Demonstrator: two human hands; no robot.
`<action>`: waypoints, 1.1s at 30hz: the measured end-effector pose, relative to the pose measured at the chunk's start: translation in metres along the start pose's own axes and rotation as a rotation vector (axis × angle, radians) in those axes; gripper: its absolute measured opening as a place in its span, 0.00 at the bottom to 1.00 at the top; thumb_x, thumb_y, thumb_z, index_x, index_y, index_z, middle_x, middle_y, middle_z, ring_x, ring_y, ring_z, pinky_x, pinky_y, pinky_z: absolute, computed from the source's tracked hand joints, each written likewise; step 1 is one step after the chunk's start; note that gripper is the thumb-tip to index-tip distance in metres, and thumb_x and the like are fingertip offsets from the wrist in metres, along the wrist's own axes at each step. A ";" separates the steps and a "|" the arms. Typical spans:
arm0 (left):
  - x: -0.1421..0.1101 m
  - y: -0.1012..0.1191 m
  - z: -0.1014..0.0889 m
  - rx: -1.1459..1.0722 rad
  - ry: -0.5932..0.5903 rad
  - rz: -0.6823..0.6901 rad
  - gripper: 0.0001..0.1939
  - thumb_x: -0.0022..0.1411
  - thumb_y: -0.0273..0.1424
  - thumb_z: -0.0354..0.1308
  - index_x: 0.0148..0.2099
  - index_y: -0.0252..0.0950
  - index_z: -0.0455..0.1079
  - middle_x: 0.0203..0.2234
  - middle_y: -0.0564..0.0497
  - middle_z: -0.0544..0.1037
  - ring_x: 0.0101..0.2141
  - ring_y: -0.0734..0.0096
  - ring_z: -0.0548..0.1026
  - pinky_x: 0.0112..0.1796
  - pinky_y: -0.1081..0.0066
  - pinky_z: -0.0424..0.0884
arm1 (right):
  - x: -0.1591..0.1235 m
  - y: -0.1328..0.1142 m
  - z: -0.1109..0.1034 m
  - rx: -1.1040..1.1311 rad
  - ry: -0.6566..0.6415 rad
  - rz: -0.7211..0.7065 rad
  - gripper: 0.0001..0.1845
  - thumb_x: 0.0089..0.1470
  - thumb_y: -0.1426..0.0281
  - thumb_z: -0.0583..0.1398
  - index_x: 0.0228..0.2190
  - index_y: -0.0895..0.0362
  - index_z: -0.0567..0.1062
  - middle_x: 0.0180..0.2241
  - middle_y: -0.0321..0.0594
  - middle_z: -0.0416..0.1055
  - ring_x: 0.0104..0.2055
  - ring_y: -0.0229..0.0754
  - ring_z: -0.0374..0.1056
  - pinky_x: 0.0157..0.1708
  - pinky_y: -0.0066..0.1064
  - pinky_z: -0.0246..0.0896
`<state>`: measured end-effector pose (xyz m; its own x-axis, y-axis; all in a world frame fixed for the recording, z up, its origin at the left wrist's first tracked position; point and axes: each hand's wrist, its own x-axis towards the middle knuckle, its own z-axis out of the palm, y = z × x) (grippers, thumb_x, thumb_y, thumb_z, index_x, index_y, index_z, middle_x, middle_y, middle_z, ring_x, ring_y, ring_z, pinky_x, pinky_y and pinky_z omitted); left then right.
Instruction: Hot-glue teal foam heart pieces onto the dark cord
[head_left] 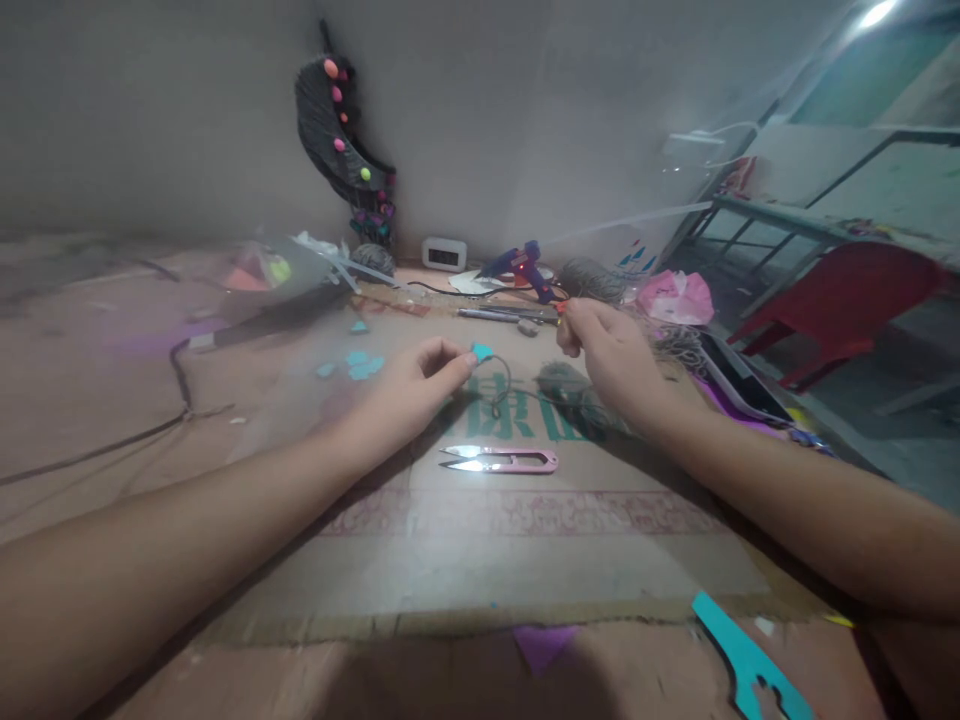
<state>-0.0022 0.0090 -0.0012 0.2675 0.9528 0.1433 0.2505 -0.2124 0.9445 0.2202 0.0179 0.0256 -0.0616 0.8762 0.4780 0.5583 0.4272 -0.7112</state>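
Observation:
My left hand (426, 385) pinches a small turquoise cut piece (482, 352), which looks like felt or foam, between thumb and fingertips. A thin grey cord (508, 378) curls from beside that piece to the right. My right hand (606, 352) is raised with its fingers curled, close to the handle end of a blue glue gun (527, 268). Something orange shows at its fingertips; whether it is gripped, I cannot tell. Pink-handled thread snips (501, 460) lie on the printed board between my forearms. Several turquoise cut pieces (364, 365) lie left of my left hand.
At the back, a black crescent with coloured balls (330, 120) stands near a small white clock (444, 254). A pen (487, 315) lies before the glue gun. Right are a pink bag (676, 298), a phone (739, 380) and a red chair (840, 300). A turquoise cutout (750, 660) lies front right.

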 end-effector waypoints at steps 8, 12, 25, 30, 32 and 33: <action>0.003 -0.004 -0.001 0.005 0.000 0.047 0.13 0.63 0.41 0.57 0.34 0.37 0.70 0.30 0.54 0.74 0.34 0.70 0.71 0.39 0.70 0.66 | -0.033 -0.031 0.004 -0.065 -0.501 -0.175 0.12 0.59 0.68 0.59 0.43 0.54 0.78 0.37 0.39 0.79 0.33 0.38 0.71 0.34 0.30 0.62; 0.003 -0.004 -0.001 0.008 0.005 0.043 0.14 0.63 0.43 0.57 0.34 0.37 0.69 0.29 0.53 0.74 0.33 0.69 0.71 0.38 0.70 0.67 | -0.038 -0.039 0.003 0.095 -0.758 -0.001 0.11 0.60 0.65 0.59 0.36 0.56 0.80 0.30 0.38 0.79 0.26 0.36 0.69 0.27 0.28 0.62; -0.001 -0.003 0.002 0.027 -0.042 0.082 0.12 0.64 0.41 0.56 0.34 0.37 0.68 0.29 0.54 0.74 0.32 0.70 0.71 0.38 0.69 0.66 | -0.017 -0.006 0.017 0.278 -0.353 0.140 0.16 0.59 0.61 0.60 0.45 0.58 0.73 0.37 0.41 0.76 0.34 0.37 0.71 0.29 0.27 0.63; -0.004 0.001 0.002 0.108 -0.058 0.126 0.12 0.65 0.39 0.56 0.34 0.37 0.69 0.31 0.53 0.75 0.34 0.69 0.71 0.39 0.69 0.66 | -0.026 -0.008 0.022 0.307 -0.349 0.202 0.16 0.60 0.57 0.58 0.38 0.58 0.73 0.30 0.36 0.74 0.27 0.34 0.67 0.26 0.25 0.61; -0.005 0.003 0.003 0.134 -0.078 0.137 0.11 0.65 0.38 0.55 0.34 0.37 0.69 0.31 0.53 0.75 0.34 0.69 0.71 0.39 0.69 0.66 | -0.027 -0.010 0.022 0.301 -0.330 0.200 0.17 0.59 0.56 0.58 0.35 0.58 0.73 0.28 0.35 0.73 0.26 0.34 0.66 0.25 0.25 0.60; -0.006 0.003 0.003 0.142 -0.086 0.139 0.11 0.65 0.38 0.55 0.34 0.37 0.69 0.31 0.53 0.76 0.33 0.69 0.71 0.39 0.69 0.67 | -0.027 -0.010 0.022 0.298 -0.330 0.193 0.17 0.59 0.56 0.59 0.34 0.58 0.74 0.27 0.35 0.73 0.25 0.33 0.66 0.24 0.25 0.59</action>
<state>-0.0003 0.0019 0.0001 0.3854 0.8916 0.2376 0.3330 -0.3745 0.8654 0.1983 -0.0050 0.0086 -0.2664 0.9491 0.1679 0.3274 0.2529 -0.9104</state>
